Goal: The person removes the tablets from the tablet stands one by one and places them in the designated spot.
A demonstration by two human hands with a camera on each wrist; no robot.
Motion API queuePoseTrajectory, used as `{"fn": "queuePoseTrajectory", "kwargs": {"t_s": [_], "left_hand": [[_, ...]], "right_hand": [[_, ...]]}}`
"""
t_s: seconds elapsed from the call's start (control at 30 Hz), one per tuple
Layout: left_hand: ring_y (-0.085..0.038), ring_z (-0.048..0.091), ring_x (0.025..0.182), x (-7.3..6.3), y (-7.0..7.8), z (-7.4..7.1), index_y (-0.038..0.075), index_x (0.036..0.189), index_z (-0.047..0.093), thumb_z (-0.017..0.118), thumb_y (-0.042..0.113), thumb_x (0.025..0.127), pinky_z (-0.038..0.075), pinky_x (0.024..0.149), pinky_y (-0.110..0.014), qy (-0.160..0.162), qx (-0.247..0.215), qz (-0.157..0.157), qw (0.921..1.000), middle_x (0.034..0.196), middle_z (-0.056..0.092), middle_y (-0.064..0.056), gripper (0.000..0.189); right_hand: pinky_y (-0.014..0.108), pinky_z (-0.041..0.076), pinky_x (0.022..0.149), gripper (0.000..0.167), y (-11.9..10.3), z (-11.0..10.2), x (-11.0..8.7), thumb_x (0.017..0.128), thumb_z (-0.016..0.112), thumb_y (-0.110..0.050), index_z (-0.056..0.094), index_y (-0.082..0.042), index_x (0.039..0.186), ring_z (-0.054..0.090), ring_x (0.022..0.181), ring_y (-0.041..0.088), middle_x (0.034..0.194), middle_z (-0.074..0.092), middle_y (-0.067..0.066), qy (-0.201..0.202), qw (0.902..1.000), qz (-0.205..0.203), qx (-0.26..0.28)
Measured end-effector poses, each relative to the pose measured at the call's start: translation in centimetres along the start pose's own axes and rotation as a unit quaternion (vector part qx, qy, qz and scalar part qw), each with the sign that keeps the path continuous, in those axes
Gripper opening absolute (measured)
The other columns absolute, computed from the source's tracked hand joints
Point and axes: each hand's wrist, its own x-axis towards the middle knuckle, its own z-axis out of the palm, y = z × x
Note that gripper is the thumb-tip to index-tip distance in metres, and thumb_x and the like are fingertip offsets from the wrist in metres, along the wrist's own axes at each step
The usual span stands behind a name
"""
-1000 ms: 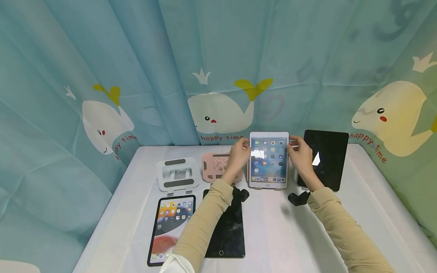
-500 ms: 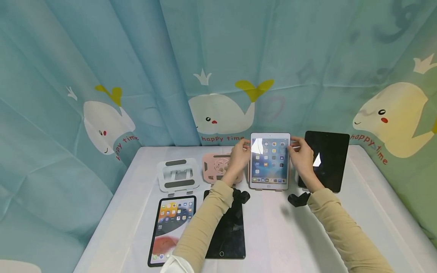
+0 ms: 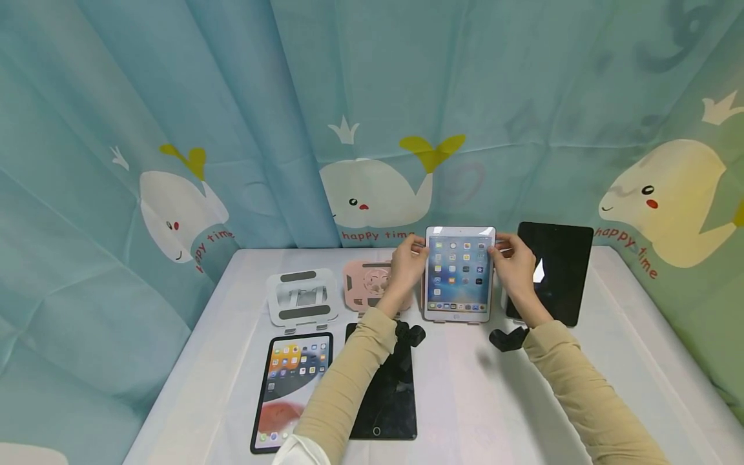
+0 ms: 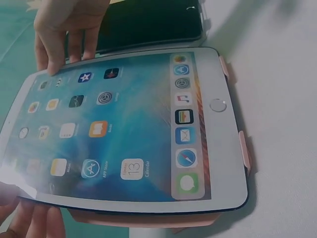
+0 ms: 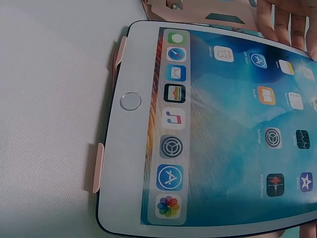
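A white tablet (image 3: 459, 271) with its home screen lit leans upright on a pink stand, whose two small lips (image 5: 98, 168) show under the tablet's bottom edge. My left hand (image 3: 407, 263) pinches the tablet's left edge near the top, thumb on the front and fingers behind. On the opposite edge my right hand (image 3: 513, 265) pinches it at about the same height, its thumb (image 4: 53, 54) on the front rim. Most of the pink stand is hidden behind the tablet.
To the right leans a black tablet (image 3: 558, 271). A white stand (image 3: 303, 315) and another pink stand (image 3: 359, 300) are at the left. Before them lie a lit tablet (image 3: 290, 381) and a dark tablet (image 3: 386, 407), partly under my left arm. A curtain (image 3: 372, 77) hangs behind.
The white tablet's tilt has changed slightly, and the glare on its screen has moved up to the top edge. Both hands keep their hold on its sides, barely moving.
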Motion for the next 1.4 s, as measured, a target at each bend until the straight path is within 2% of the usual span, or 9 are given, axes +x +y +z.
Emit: {"fn": "queuePoseTrajectory", "kwargs": {"t_s": [0.2, 0.43, 0.63, 0.97, 1.13, 1.4], "left_hand": [[-0.023, 0.064, 0.086, -0.3, 0.2, -0.2, 0.012, 0.108, 0.062, 0.057, 0.017, 0.095, 0.040, 0.060, -0.021, -0.007, -0.009, -0.001, 0.9999, 0.101, 0.066, -0.009, 0.015], [-0.020, 0.059, 0.080, -1.0, 0.4, -0.6, 0.010, 0.109, 0.061, 0.057, 0.017, 0.096, 0.040, 0.061, -0.022, -0.012, -0.024, 0.011, 0.9996, 0.096, 0.065, -0.011, 0.015], [-0.020, 0.059, 0.081, -1.4, 0.4, -0.8, 0.010, 0.108, 0.060, 0.057, 0.018, 0.096, 0.041, 0.063, -0.022, -0.012, -0.031, 0.023, 0.9992, 0.096, 0.064, -0.011, 0.015], [-0.021, 0.061, 0.085, -2.2, 0.9, -1.4, 0.013, 0.108, 0.059, 0.057, 0.020, 0.097, 0.044, 0.064, -0.024, -0.024, -0.045, 0.017, 0.9986, 0.097, 0.064, -0.010, 0.014], [-0.019, 0.062, 0.084, -2.8, 0.7, -1.4, 0.013, 0.106, 0.060, 0.058, 0.020, 0.096, 0.045, 0.063, -0.022, -0.026, -0.052, 0.014, 0.9982, 0.097, 0.064, -0.010, 0.013], [-0.013, 0.061, 0.073, -3.6, 0.0, -1.3, 0.009, 0.107, 0.060, 0.059, 0.015, 0.095, 0.050, 0.058, -0.021, -0.038, -0.077, 0.016, 0.9962, 0.094, 0.063, -0.012, 0.014]], "right_hand": [[0.007, 0.037, 0.062, 0.029, -0.2, -0.3, -0.1, 0.095, 0.056, -0.008, 0.057, -0.003, 0.124, 0.052, 0.091, 0.019, 0.107, 0.060, 0.017, -0.014, 0.9999, 0.001, -0.001], [0.006, 0.039, 0.061, 0.027, -0.4, -0.6, -0.3, 0.095, 0.056, -0.006, 0.056, -0.002, 0.122, 0.053, 0.089, 0.018, 0.105, 0.059, 0.017, -0.019, 0.9997, -0.017, 0.001], [0.006, 0.040, 0.062, 0.028, -0.8, -1.1, -0.6, 0.095, 0.057, -0.007, 0.056, -0.003, 0.122, 0.051, 0.085, 0.012, 0.104, 0.059, 0.016, -0.024, 0.9994, -0.022, 0.004], [0.008, 0.043, 0.061, 0.027, -1.3, -2.3, -1.3, 0.094, 0.058, -0.007, 0.057, -0.004, 0.120, 0.050, 0.074, -0.001, 0.099, 0.059, 0.012, -0.032, 0.9989, -0.033, 0.013], [0.008, 0.045, 0.061, 0.025, -0.9, -2.5, -1.6, 0.093, 0.060, -0.007, 0.058, -0.003, 0.118, 0.051, 0.070, -0.004, 0.097, 0.060, 0.013, -0.040, 0.9986, -0.029, 0.021], [0.010, 0.049, 0.064, 0.025, -0.1, -2.9, -2.4, 0.095, 0.058, -0.008, 0.057, -0.003, 0.119, 0.053, 0.074, -0.002, 0.096, 0.059, 0.009, -0.072, 0.9970, -0.010, 0.026]]}}
